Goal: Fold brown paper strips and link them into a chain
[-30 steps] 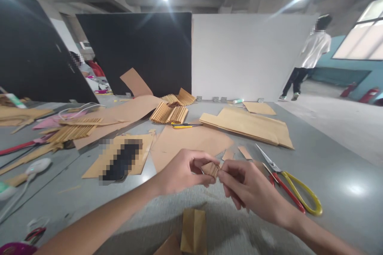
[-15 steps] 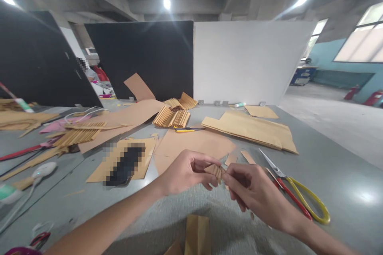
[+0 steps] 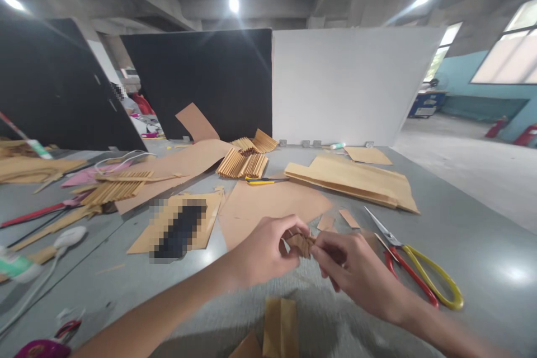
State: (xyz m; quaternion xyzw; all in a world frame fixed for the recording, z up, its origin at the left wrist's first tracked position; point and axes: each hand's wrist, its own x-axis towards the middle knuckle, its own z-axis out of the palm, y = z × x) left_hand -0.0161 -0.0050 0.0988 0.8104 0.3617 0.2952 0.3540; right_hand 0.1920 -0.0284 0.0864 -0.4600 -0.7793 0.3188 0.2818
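My left hand (image 3: 262,251) and my right hand (image 3: 356,274) meet above the grey table (image 3: 470,240), both pinched on a small pleated piece of brown paper (image 3: 300,243). The left fingers curl over its left end, the right fingertips grip its right end. Much of the piece is hidden by my fingers. A folded brown paper strip (image 3: 280,327) lies on the table just below my hands.
Scissors with red and yellow handles (image 3: 413,268) lie right of my right hand. Brown paper sheets (image 3: 268,201), a stack of envelopes (image 3: 356,179), pleated paper fans (image 3: 243,162), a yellow knife (image 3: 264,180) and a blurred dark item (image 3: 178,229) lie beyond. Black and white boards stand behind.
The person who walked at the far right is gone from view. My hands stay together on the pleated piece, and the left fingers have closed further over it.
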